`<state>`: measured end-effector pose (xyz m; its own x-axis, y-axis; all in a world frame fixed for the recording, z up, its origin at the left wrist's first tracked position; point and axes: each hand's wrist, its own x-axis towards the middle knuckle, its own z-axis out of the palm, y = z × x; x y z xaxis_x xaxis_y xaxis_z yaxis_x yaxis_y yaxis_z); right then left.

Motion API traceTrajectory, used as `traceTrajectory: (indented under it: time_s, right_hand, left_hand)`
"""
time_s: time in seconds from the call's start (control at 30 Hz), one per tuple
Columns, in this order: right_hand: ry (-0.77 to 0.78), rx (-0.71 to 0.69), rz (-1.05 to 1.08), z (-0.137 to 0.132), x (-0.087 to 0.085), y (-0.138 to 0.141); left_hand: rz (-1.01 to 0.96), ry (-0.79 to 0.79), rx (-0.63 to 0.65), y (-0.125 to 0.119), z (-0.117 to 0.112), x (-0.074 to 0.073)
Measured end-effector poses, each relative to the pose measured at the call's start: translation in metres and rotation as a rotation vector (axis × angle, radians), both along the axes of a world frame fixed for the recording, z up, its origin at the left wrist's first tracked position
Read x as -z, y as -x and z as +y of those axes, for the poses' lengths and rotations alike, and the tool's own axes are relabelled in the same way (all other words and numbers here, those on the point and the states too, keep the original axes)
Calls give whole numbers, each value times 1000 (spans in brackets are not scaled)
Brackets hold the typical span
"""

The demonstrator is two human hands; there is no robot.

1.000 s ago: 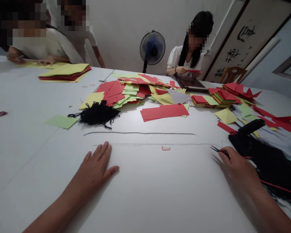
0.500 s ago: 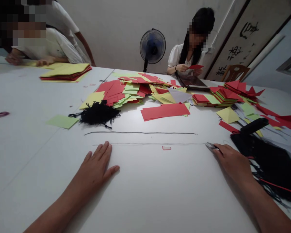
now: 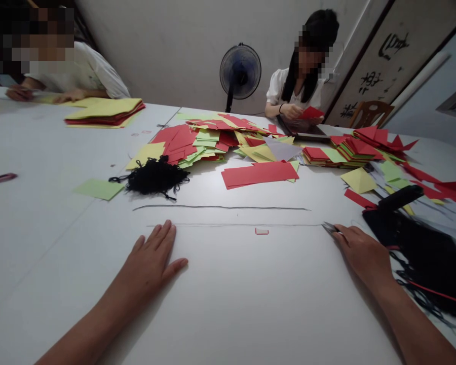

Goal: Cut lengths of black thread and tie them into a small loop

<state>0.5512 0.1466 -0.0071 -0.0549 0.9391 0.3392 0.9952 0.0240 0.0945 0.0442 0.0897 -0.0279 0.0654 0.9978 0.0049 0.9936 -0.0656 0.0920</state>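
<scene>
Well, the left hand (image 3: pixel 148 253) lies spread flat on the white table (image 3: pixel 231 314), below two thin dark threads (image 3: pixel 228 208). A small red scrap (image 3: pixel 262 231) sits between the hands. The right hand (image 3: pixel 359 253) pinches small scissors (image 3: pixel 330 228), just beside a heap of black thread (image 3: pixel 421 258).

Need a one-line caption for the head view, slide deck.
Head view: left hand flat on white table, right hand holding scissors, red and yellow-green paper piled beyond.
</scene>
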Motion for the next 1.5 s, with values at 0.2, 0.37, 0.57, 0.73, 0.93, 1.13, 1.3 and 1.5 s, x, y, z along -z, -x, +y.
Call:
traceTrajectory:
  time_s: [0.2,0.37,0.57,0.73,0.93,1.13,1.3,1.5]
  right_hand:
    - [-4,-12,-42,0,-1,-1]
    - [-67,-69,-108,-1,-1,2]
    - [-148,-60,-199,-3,8,5]
    - [-288,-121,-232,-1,13,3]
    - [-286,-102,-224,-1,14,2]
    - [-228,-80,-185,-1,13,1]
    - [-193,-80,-167,0,11,2]
    - [-155,-28,-108,-2,5,-3]
  left_hand:
    - [1,8,5,-1,0,-2]
    - [8,11,24,0,0,-3]
    - [19,9,21,0,1,-3]
    - [40,30,1,-1,2,-3]
    - [33,-10,7,1,1,1]
    - [35,-10,13,2,1,2]
    - [33,-10,14,1,0,0]
    - [37,-16,6,2,1,3]
